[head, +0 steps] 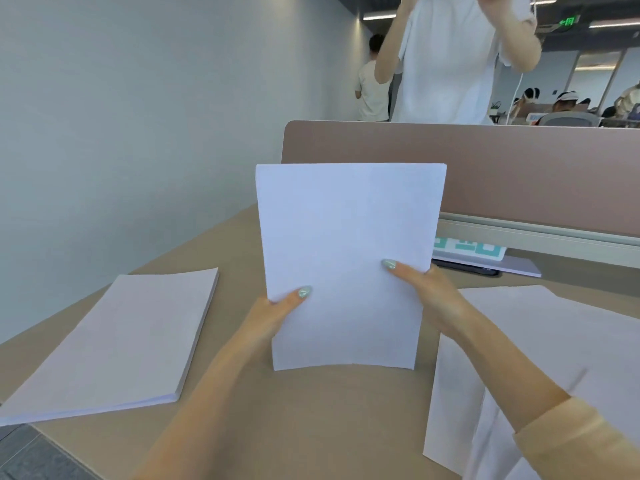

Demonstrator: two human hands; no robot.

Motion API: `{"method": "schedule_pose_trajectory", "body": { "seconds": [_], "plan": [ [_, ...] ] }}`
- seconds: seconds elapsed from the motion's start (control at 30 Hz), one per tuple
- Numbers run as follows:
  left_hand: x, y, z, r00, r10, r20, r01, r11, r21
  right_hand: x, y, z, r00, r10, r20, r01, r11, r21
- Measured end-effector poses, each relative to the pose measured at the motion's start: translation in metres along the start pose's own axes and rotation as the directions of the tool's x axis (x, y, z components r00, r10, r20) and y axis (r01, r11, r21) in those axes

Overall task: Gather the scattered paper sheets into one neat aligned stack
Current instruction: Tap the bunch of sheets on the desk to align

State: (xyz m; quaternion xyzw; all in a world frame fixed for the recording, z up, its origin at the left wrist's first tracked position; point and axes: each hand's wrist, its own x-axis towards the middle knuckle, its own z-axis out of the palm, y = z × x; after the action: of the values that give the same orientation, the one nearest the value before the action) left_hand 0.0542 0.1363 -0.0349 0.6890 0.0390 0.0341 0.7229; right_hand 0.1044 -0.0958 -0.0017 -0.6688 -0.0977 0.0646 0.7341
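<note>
You hold a bundle of white sheets (346, 258) upright in the middle of the view, its bottom edge standing on the beige counter (311, 420). Your left hand (273, 313) has its grip clamped on the left edge, thumb on the front face, and your right hand (429, 289) grips the right edge the same way. The other fingers are hidden behind the paper. A thick flat stack (110, 344) lies on the counter to your left, well apart from the bundle. Loose overlapping sheets (540, 341) lie on your right, partly under your right forearm. Behind stands a brown divider panel (519, 174).
</note>
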Motion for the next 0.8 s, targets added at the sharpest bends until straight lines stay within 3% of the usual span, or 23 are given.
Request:
{"method": "schedule_pose_trajectory", "body": {
  "seconds": [0.23,0.33,0.47,0.67,0.8],
  "plan": [
    [0.013,0.005,-0.012,0.997,0.047,-0.059,-0.051,0.997,-0.063,0.006,-0.008,0.009,0.996,-0.082,0.037,0.079,0.995,0.066],
    [0.013,-0.015,-0.02,0.998,-0.024,-0.054,0.025,1.0,0.003,0.008,0.017,0.011,0.997,0.029,0.067,-0.028,0.999,-0.022],
    [0.008,-0.043,-0.027,0.99,-0.143,-0.011,0.144,0.987,0.066,0.011,0.056,0.02,0.987,0.16,-0.004,-0.16,0.984,-0.084],
    [0.009,-0.021,-0.069,0.972,-0.058,-0.228,0.084,0.99,0.109,0.037,0.057,0.072,0.984,0.179,-0.025,-0.181,0.979,-0.091],
    [-0.002,0.004,-0.123,0.906,0.019,-0.423,0.082,0.972,0.22,0.054,0.05,0.136,0.987,0.142,0.07,-0.131,0.982,-0.135]
  ]
}}
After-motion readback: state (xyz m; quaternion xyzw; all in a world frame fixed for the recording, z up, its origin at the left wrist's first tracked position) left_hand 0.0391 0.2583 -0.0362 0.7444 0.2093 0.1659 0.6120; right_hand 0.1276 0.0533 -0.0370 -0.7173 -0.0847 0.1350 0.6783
